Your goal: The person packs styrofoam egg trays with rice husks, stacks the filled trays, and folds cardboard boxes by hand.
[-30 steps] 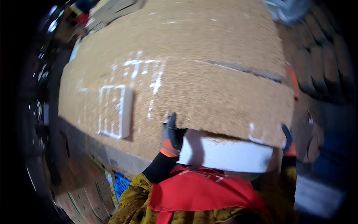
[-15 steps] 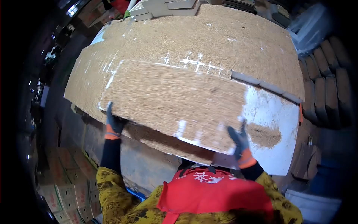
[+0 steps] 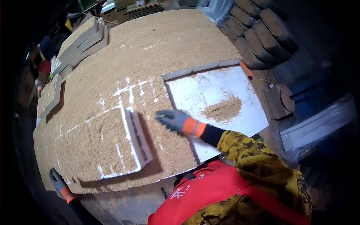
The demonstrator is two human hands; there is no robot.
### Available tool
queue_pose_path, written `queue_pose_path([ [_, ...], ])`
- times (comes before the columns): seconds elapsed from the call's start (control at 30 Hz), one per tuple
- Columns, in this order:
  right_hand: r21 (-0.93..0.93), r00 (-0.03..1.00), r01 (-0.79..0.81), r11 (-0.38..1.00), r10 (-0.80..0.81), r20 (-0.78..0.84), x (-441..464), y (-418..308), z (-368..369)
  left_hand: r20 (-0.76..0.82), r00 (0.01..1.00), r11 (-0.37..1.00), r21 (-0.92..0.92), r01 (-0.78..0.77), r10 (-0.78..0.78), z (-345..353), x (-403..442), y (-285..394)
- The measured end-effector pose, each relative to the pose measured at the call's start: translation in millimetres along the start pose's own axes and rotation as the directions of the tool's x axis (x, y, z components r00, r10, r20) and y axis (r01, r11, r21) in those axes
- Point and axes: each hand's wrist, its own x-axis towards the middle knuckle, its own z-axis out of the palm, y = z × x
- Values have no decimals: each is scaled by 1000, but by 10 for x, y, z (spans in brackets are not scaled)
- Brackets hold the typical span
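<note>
A white-edged slab covered in tan granular material [image 3: 97,144] lies at the left, raised above the similar covered surface around it. At its near left corner is my left hand [image 3: 59,182], gloved in grey and orange, at the table's edge; whether it grips anything is hard to see. My right hand [image 3: 173,119], also gloved, hovers to the right of the slab with fingers stretched out and nothing in them. Beyond it, a bare white board [image 3: 198,88] bears a small heap of loose tan material [image 3: 224,109].
Stacked white-sided slabs [image 3: 80,45] stand at the back left, near another person's gloved hand [image 3: 39,88]. Filled dark sacks or crates [image 3: 262,39] are piled at the back right. A white container [image 3: 318,122] stands at the right, beside blue objects.
The slab has moved left and rests on the covered surface. My right hand has let go of it and is apart from it. The view has turned, showing more of the white board.
</note>
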Motion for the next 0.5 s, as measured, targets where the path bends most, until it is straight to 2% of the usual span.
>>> queue_pose_path([
  [0.03,-143,973,150,978,-172,-155,96,371,-415,103,994,960,-272,66,-40,151,-242,709],
  [0.1,-25,927,98,995,-101,-361,126,725,-1459,376,913,838,-541,75,161,598,-954,2104],
  [0.13,191,877,226,955,-114,-466,249,1095,-2070,468,855,827,-555,88,223,897,-1405,2750],
  [0.17,63,765,170,983,-92,-638,340,1382,-2708,570,786,778,-597,195,240,1278,-1846,3263],
  [0.2,-65,689,237,969,-215,-692,303,1503,-3276,728,659,655,-592,469,187,1600,-2240,3809],
  [0.23,-359,477,156,920,-388,-788,387,1533,-3721,892,336,388,-438,811,304,2106,-2399,4165],
  [0.27,-308,491,74,949,-303,-817,383,1599,-4142,851,437,480,-526,702,292,2374,-2803,4528],
  [0.3,-254,500,-9,967,-215,-839,284,1292,-4378,880,379,396,-469,789,286,2778,-3008,4776],
  [0.33,93,472,461,882,-155,-868,624,1883,-4978,926,327,242,-367,898,191,3255,-3121,4910],
  [0.37,-56,528,320,946,-227,-818,727,1979,-5308,960,257,67,-265,962,109,3741,-3199,4970],
  [0.4,292,593,463,837,-48,-804,891,2066,-5594,918,395,117,-396,911,28,4248,-3274,4959],
  [0.43,590,676,540,601,109,-729,1042,2151,-5783,829,557,430,-521,737,50,4558,-3303,4948],
  [0.47,548,701,468,694,87,-708,1139,2158,-5794,711,699,701,-534,473,70,4859,-3330,4951],
  [0.5,492,724,392,777,69,-686,1184,2048,-5745,604,744,937,-338,-87,286,5024,-3319,4951],
])
